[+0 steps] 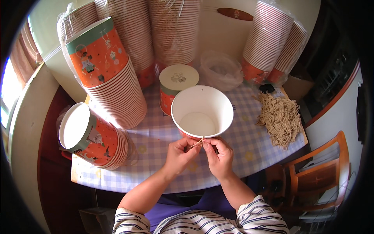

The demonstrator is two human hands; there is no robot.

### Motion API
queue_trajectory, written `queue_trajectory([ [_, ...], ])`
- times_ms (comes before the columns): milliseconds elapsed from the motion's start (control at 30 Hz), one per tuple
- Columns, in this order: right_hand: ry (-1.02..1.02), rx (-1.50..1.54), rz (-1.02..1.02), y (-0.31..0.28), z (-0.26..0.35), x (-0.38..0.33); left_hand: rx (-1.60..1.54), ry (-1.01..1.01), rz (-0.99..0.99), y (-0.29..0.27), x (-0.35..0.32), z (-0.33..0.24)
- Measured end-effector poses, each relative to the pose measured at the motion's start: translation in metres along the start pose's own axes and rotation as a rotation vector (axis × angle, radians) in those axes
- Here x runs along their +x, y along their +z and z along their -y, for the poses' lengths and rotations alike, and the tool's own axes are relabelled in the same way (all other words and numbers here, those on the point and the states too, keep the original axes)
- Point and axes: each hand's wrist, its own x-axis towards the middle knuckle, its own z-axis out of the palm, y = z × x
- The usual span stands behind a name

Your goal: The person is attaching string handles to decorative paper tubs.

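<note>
- Now both my hands, left hand and right hand, pinch a thin tan string together.
- String sits at near rim of open paper bucket, mid-desk.
- String pile lies right.

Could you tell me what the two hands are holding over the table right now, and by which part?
Both hands pinch a thin tan string at the near rim of the open paper bucket: left hand and right hand each grip one end with their fingers.
</note>
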Motion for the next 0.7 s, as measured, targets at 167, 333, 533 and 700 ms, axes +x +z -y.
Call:
queue_trajectory([
  [167, 0.046, 0.097, -0.023, 0.007, -0.003, -0.003, -0.134, -0.147, 0.029, -0.004, 0.000, -0.003],
  [333, 0.144, 0.250, -0.040, 0.007, -0.011, -0.008, -0.128, -0.229, 0.065, 0.000, -0.001, -0.009],
  [533, 0.438, 0.643, -0.029, 0.010, -0.005, -0.010, -0.159, -0.234, 0.077, -0.001, -0.001, -0.006],
  [700, 0.452, 0.633, 0.092, 0.003, -0.008, -0.009, -0.087, -0.181, 0.071, -0.005, -0.002, 0.001],
])
